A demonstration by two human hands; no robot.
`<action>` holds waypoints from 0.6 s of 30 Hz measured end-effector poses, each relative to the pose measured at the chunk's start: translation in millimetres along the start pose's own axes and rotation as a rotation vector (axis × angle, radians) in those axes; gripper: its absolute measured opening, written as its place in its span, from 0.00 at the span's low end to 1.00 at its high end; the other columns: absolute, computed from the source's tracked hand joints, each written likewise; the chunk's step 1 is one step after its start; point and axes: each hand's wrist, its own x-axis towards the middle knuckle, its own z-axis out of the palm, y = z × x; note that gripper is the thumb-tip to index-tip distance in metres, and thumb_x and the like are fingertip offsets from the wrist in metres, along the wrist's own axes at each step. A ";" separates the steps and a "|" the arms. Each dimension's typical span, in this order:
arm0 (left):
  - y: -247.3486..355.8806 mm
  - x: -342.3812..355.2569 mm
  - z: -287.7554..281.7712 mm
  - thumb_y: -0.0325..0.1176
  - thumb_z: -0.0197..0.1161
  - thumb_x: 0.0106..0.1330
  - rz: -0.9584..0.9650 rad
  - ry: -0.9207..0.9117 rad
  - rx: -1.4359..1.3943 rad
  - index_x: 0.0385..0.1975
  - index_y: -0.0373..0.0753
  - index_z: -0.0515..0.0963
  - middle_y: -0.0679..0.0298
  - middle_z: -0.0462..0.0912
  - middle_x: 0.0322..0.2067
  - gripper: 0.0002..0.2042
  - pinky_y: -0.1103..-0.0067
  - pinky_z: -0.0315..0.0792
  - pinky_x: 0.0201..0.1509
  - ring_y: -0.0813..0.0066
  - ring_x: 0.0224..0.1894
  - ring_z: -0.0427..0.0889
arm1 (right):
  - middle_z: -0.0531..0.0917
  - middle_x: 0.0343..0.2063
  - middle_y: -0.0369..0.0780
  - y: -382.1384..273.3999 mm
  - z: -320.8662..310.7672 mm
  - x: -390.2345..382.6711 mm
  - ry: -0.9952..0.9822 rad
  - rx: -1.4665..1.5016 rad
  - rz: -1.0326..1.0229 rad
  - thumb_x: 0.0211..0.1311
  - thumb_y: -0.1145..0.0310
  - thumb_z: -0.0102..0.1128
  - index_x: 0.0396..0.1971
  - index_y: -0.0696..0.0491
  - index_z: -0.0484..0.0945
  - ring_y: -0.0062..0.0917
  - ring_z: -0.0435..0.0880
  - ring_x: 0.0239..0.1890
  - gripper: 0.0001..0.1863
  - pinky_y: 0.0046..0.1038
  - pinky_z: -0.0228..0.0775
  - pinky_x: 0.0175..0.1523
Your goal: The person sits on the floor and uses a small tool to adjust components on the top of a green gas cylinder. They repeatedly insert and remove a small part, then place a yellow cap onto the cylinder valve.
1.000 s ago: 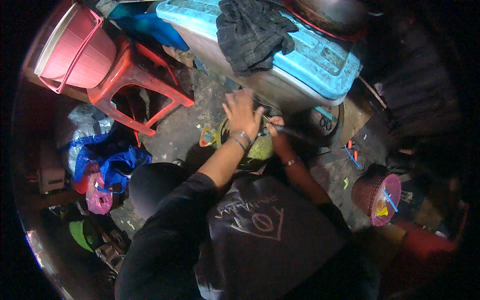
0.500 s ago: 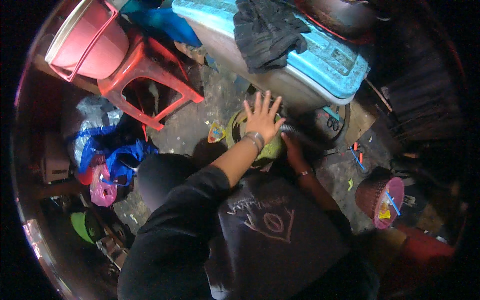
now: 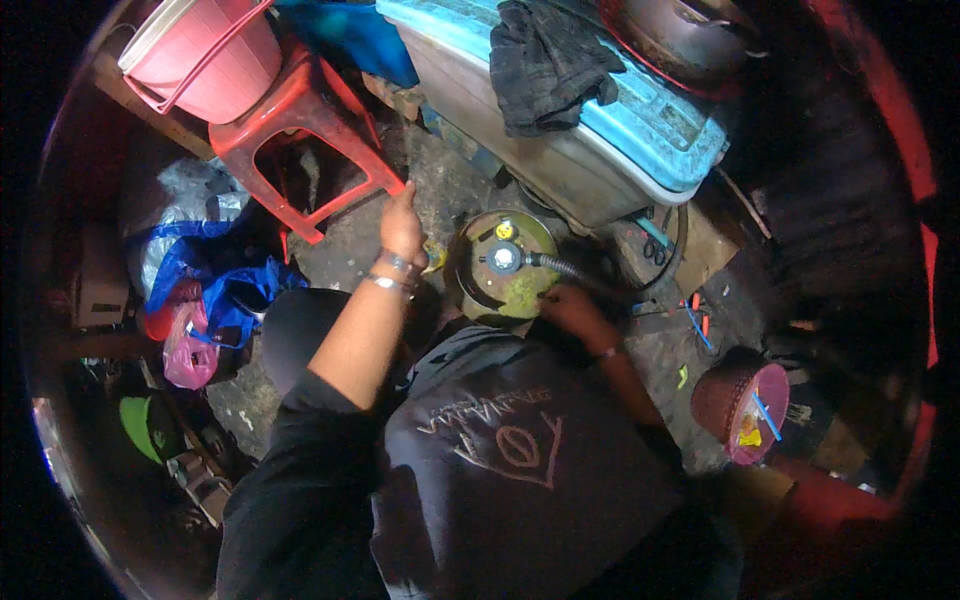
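Note:
A green gas cylinder [image 3: 525, 296] stands between my knees, seen from above. On its top sits a round grey regulator [image 3: 504, 258] with a pale dial, and a ribbed dark hose [image 3: 560, 266] runs from it to the right. My right hand [image 3: 577, 312], in shadow, has its fingers curled at the cylinder's near right rim. Left of the cylinder and apart from it is my left hand [image 3: 403, 230], its top end close to a leg of the red plastic stool [image 3: 345, 140]. Whether it touches that leg I cannot tell; its fingers are seen edge-on.
A pink bucket [image 3: 215, 70] stands on the stool. Beyond the cylinder is a cooler box [image 3: 655, 130] with a dark cloth [image 3: 548, 75] and a pan [image 3: 690, 40] on its blue lid. Plastic bags [image 3: 215, 290] lie left; a small basket [image 3: 728, 405] sits right.
My left hand has lifted off the cylinder's top and moved left toward the stool, uncovering the regulator. My right hand has shifted down from beside the hose to the near rim.

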 end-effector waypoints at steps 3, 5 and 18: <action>17.4 -18.7 -9.2 0.54 0.56 0.66 -0.079 -0.094 -0.054 0.52 0.42 0.70 0.64 0.73 0.49 0.24 0.61 0.61 0.58 0.61 0.54 0.68 | 0.80 0.29 0.44 -44.8 -2.0 7.8 0.286 -0.163 -0.262 0.58 0.56 0.64 0.40 0.56 0.77 0.37 0.79 0.30 0.19 0.35 0.71 0.36; 17.9 -27.1 -7.6 0.50 0.54 0.68 -0.184 -0.130 -0.136 0.51 0.44 0.70 0.64 0.74 0.47 0.20 0.63 0.66 0.53 0.61 0.49 0.71 | 0.79 0.28 0.44 -73.7 -0.1 21.3 0.728 -0.179 -0.541 0.57 0.53 0.65 0.42 0.54 0.76 0.39 0.79 0.29 0.22 0.36 0.72 0.36; 9.4 -29.9 -5.0 0.41 0.56 0.68 -0.140 -0.147 -0.183 0.44 0.42 0.72 0.65 0.81 0.40 0.11 0.73 0.70 0.40 0.72 0.38 0.79 | 0.84 0.32 0.49 -114.2 36.0 70.3 0.371 -0.522 0.016 0.57 0.48 0.61 0.54 0.55 0.68 0.44 0.85 0.32 0.32 0.44 0.76 0.32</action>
